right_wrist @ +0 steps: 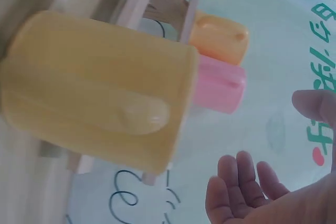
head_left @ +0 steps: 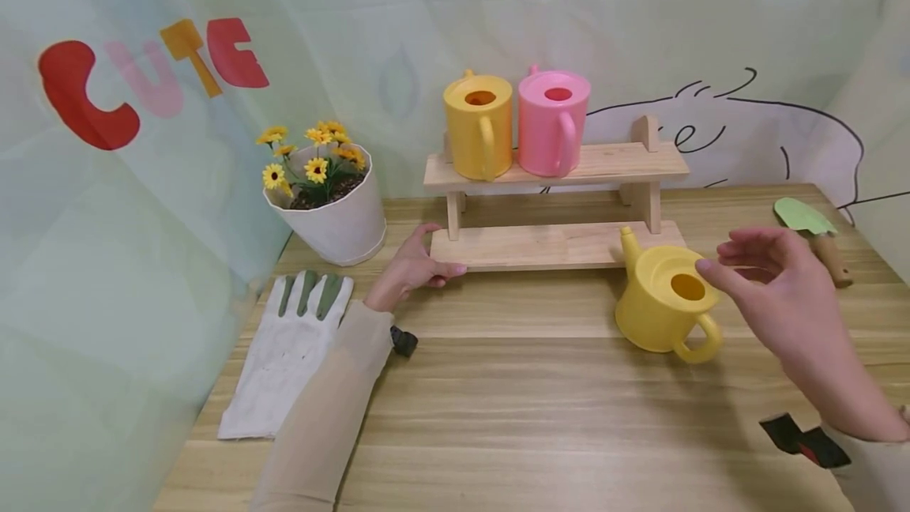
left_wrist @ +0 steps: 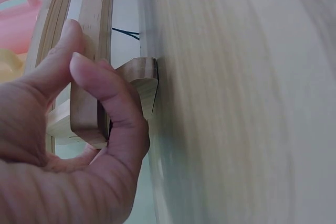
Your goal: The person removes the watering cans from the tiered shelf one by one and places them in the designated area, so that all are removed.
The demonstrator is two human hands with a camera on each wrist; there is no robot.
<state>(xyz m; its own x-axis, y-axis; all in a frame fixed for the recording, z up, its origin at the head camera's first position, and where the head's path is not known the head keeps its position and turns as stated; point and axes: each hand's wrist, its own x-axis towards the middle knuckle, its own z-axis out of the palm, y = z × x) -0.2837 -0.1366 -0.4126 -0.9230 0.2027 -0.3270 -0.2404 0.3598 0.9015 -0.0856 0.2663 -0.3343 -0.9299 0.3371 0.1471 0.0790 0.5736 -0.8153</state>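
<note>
My left hand (head_left: 415, 265) grips the left end of the lower board of a two-tier wooden shelf (head_left: 533, 248). The left wrist view shows thumb and fingers curled round the board end (left_wrist: 89, 111). At the shelf's front right, a yellow watering can (head_left: 657, 310) stands on the table, its spout toward the shelf and its handle toward me. Just right of it is my right hand (head_left: 789, 299), fingers loosely bent and holding nothing; a gap separates hand and can (right_wrist: 94, 87) in the right wrist view. An orange-yellow watering can (head_left: 465, 137) and a pink one (head_left: 543, 137) sit side by side on the upper board.
A white pot (head_left: 348, 220) of yellow flowers stands left of the shelf. White gloves (head_left: 273, 370) with green fingertips lie by my left forearm. A green trowel (head_left: 806, 217) with a wooden handle lies at the right. Printed cloth (head_left: 398, 6) hangs behind the table.
</note>
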